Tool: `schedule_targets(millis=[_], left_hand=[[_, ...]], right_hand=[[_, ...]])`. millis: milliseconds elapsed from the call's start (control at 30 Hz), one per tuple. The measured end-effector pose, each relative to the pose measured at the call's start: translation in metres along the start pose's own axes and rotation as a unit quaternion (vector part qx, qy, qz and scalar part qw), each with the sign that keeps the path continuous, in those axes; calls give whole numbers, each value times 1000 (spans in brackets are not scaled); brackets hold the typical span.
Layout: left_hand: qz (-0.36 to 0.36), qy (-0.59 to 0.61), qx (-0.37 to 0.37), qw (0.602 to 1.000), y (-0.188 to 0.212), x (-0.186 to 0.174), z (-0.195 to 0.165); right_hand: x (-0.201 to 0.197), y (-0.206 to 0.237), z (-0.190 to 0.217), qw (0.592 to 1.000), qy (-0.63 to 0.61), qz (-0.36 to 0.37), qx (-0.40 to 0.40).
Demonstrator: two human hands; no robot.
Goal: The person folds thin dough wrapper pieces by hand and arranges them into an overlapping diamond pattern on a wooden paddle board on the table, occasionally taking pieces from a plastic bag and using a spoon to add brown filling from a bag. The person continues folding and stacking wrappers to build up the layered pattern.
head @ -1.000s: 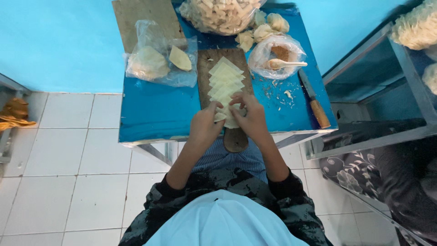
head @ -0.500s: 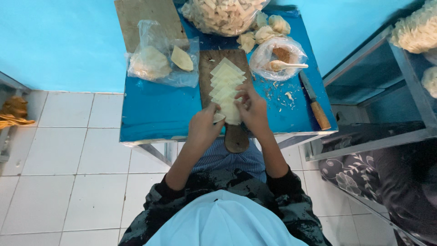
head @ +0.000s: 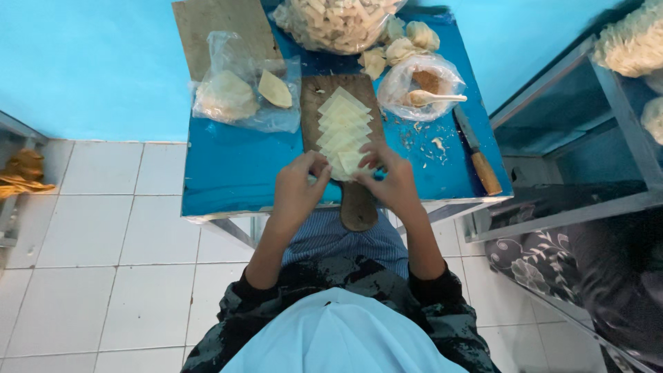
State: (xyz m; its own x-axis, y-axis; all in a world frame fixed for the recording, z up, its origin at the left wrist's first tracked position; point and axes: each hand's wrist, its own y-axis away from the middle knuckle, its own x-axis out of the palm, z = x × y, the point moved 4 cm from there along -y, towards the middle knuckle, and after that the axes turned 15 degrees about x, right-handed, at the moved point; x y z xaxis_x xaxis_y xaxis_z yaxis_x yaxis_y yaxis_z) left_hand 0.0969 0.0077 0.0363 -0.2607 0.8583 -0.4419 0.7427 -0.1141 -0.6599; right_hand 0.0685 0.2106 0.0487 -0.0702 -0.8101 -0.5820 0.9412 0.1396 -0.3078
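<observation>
I see both hands over the near end of the wooden board point(head: 340, 97), which lies on the blue table point(head: 228, 169). My left hand point(head: 298, 188) and right hand point(head: 392, 181) are close together, fingers pinched on the nearest dough square point(head: 347, 163) of a row of squares point(head: 342, 121) running up the board. Left of the board sits a clear bag point(head: 238, 97) with flat dough pieces. Right of the board is a small bag of filling point(head: 423, 84) with a spoon point(head: 434, 97) in it, and further right a knife point(head: 478, 156) with a wooden handle. Beyond the board's far end stands a big bag of pale pieces point(head: 338, 21), with a few folded dumplings point(head: 404, 43) beside it.
</observation>
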Motion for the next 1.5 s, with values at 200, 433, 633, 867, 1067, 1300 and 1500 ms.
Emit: schedule_targets(millis=[200, 433, 633, 867, 1067, 1300, 1500], left_hand=[[59, -1, 41, 997, -8, 13, 1], [89, 6, 98, 991, -19, 16, -14], [83, 30, 125, 988, -20, 8, -33], [112, 12, 111, 987, -37, 2, -26], [157, 84, 97, 979, -43, 1, -16], [228, 150, 90, 958, -40, 5, -4], [237, 153, 63, 957, -43, 6, 3]], right_hand=[[9, 7, 8, 999, -7, 25, 45], [-8, 14, 13, 998, -56, 22, -22], [-16, 18, 15, 980, -188, 64, 24], [-10, 2, 13, 987, -125, 80, 67], [-3, 4, 14, 980, -163, 113, 19], [-5, 13, 14, 955, -233, 185, 9], [-9, 3, 10, 974, -173, 138, 54]])
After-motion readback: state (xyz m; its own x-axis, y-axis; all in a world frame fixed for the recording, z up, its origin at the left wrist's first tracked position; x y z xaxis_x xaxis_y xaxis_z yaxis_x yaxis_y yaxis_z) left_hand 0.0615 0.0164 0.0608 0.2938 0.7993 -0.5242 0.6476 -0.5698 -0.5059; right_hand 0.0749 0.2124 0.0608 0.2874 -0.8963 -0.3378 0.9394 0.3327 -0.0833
